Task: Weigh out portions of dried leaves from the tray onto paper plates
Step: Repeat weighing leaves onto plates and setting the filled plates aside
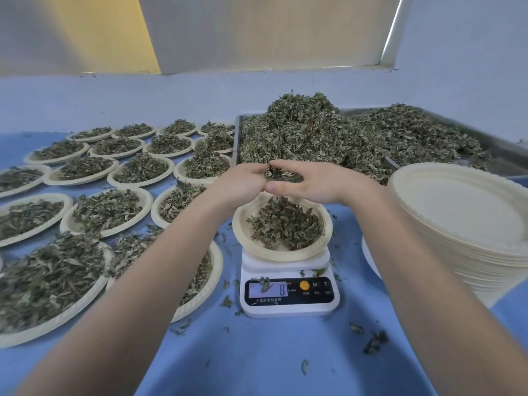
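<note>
Both hands — left hand (243, 181) and right hand (311, 181) — meet above the paper plate (245, 224) on the scale (288, 305), their grip cupped round a clump of dried leaves (278, 174) — crumpled, grey-green; more fill the tray (505, 145) behind.

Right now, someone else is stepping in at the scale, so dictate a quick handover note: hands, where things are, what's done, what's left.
Hands: left hand and right hand are cupped together above the plate on the scale, holding a small clump of dried leaves.
Things: the scale sits mid-table; a leaf covers part of its display, only an 8 is readable. Tray of leaves behind it, stack of empty plates to the right.
Done: many filled plates laid out on the left.
Left: finish this portion, clear the display, move the plate over, carry on.
</note>
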A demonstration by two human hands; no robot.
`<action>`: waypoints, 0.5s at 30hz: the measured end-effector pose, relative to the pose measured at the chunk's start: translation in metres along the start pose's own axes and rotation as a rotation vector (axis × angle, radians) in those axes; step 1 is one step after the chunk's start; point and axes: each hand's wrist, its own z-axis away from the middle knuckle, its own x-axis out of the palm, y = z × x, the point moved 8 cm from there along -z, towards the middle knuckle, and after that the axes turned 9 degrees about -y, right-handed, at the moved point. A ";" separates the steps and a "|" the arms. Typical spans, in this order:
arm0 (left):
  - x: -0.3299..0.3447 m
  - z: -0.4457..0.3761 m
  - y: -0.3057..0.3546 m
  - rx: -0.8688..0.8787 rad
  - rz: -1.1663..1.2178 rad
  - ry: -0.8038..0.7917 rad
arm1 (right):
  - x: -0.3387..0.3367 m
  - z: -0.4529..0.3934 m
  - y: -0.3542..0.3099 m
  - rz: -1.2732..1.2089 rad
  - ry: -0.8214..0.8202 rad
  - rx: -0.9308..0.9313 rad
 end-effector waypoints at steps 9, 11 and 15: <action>-0.002 -0.021 -0.009 0.002 0.036 0.003 | -0.002 -0.014 0.008 -0.031 0.048 0.014; -0.003 -0.026 -0.011 0.001 0.052 0.010 | -0.003 -0.017 0.012 -0.033 0.055 0.022; -0.004 -0.036 -0.014 0.003 0.075 0.020 | -0.005 -0.025 0.019 -0.080 0.071 0.026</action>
